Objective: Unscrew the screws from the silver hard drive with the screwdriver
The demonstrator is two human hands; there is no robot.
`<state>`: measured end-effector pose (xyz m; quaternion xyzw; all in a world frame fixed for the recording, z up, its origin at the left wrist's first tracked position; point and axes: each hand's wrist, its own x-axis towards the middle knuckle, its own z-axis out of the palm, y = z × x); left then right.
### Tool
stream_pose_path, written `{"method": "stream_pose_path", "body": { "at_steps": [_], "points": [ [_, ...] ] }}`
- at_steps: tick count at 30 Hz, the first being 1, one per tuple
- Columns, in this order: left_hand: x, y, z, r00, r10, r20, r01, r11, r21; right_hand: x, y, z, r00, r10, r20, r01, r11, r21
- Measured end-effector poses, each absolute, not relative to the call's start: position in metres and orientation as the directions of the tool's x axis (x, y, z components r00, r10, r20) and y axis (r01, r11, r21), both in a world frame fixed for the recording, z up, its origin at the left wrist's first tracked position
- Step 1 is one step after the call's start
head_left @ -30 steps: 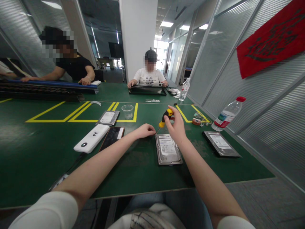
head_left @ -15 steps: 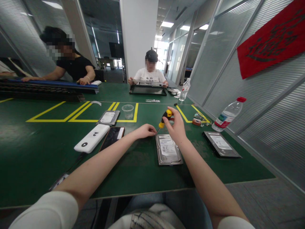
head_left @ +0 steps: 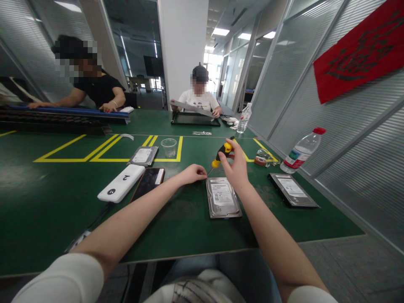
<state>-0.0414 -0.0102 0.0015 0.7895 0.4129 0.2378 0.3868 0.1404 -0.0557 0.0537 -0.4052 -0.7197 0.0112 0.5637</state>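
Observation:
A silver hard drive (head_left: 222, 198) lies label up on the green table (head_left: 47, 198) in front of me. My right hand (head_left: 235, 166) is closed round the yellow and black handle of a small screwdriver (head_left: 220, 155), whose tip points down at the drive's far left corner. My left hand (head_left: 193, 173) rests beside that corner with its fingers curled in a pinch near the screwdriver tip; what they hold, if anything, is too small to see.
A second hard drive (head_left: 142, 156), a clear plastic cup (head_left: 168, 147), a white power bank (head_left: 121, 182) and a black phone (head_left: 148, 178) lie to the left. Another drive (head_left: 292, 190) and a water bottle (head_left: 301, 151) are on the right. Two people sit at the far side.
My right hand has tilted the screwdriver handle slightly up and to the right. The person at the far end has lifted a flat panel off the table.

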Motion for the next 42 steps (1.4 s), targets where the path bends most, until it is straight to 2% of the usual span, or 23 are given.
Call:
{"method": "stream_pose_path", "body": {
  "at_steps": [25, 42],
  "points": [
    [-0.0408, -0.0145, 0.0038, 0.555, 0.824, 0.118, 0.500, -0.443, 0.744, 0.1422, -0.0536, 0.0527, -0.027, 0.571, 0.821, 0.579, 0.678, -0.453],
    [-0.0447, -0.0089, 0.0036, 0.549, 0.835, 0.046, 0.534, -0.393, 0.748, 0.1426, -0.0548, 0.0534, -0.019, 0.578, 0.816, 0.582, 0.670, -0.461]
  ]
}}
